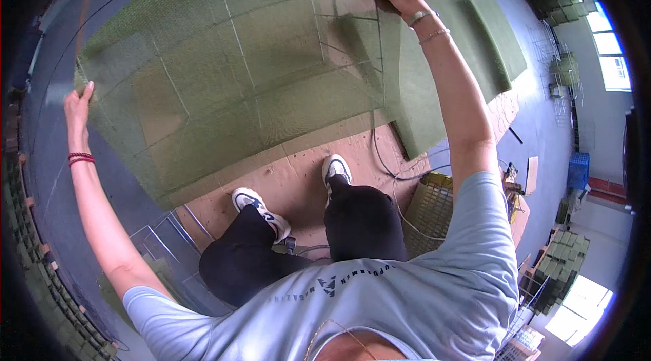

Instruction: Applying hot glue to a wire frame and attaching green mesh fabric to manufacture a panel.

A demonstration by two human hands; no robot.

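Note:
A wide, see-through green mesh sheet [203, 55] is stretched out in front of me, with pale wire-like lines showing across it. My left hand [76, 108] pinches its left edge, thumb uppermost. Farther away, my right hand [401, 0] is closed on its far right edge, the arm reaching forward. Through the mesh, parts of the floor and cardboard show faintly. Beyond the sheet's right side lies more green mesh [451, 55], folded over in a ridge. Whether the pale lines belong to a frame fixed to the sheet or lying behind it, I cannot tell.
Brown cardboard [291, 181] covers the floor under my shoes. A dark cable [384, 165] curls beside a yellowish plastic crate [431, 203] at my right. Metal wire frames [166, 235] lie at my left. Stacked green pieces [561, 259] and a blue crate [578, 169] stand farther right.

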